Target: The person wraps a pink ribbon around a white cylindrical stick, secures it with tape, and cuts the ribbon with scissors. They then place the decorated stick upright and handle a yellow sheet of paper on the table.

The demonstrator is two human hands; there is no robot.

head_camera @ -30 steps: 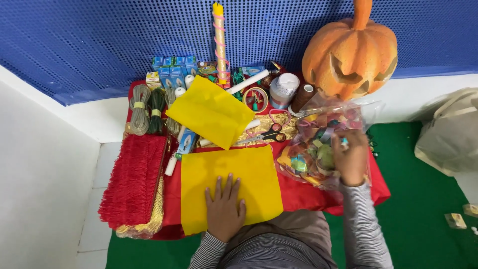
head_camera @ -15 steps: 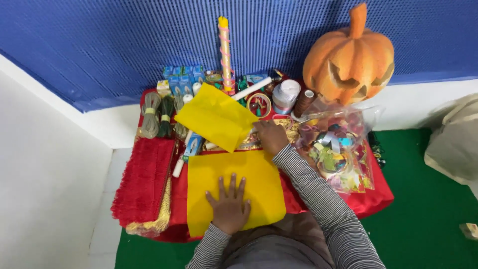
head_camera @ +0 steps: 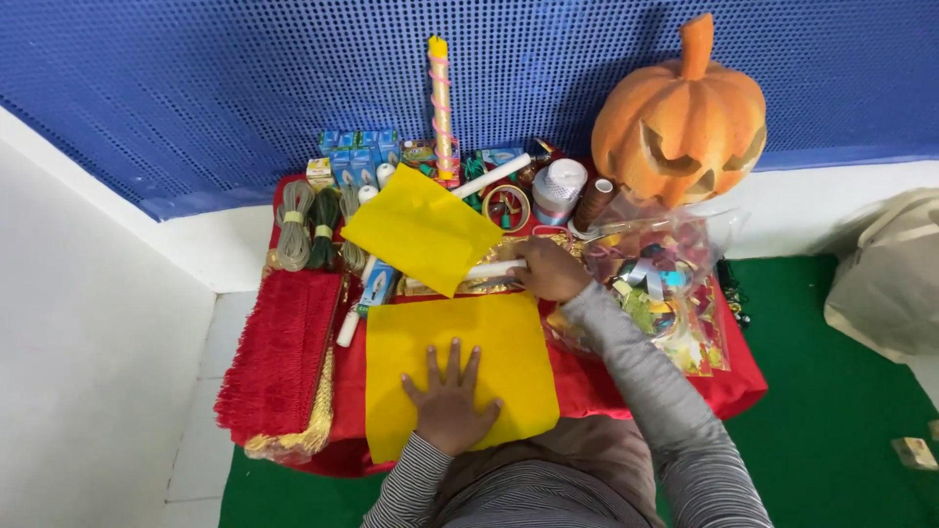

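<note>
Right hand (head_camera: 550,271): fingers closing on a white stick (head_camera: 489,270) lying crosswise, pointing left. Left hand (head_camera: 449,399): fingers spreading, pressing the near yellow sheet (head_camera: 518,342) flat.

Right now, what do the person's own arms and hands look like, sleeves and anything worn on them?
Both arms wear long, close-fitting knit sleeves with fine grey-and-white horizontal stripes, reaching the wrists. The left hand and right hand are bare: no gloves, and no rings, watch or bracelet can be made out.

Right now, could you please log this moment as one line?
left hand: flat on yellow sheet | right hand: gripping white stick | pumpkin: behind, untouched
</note>
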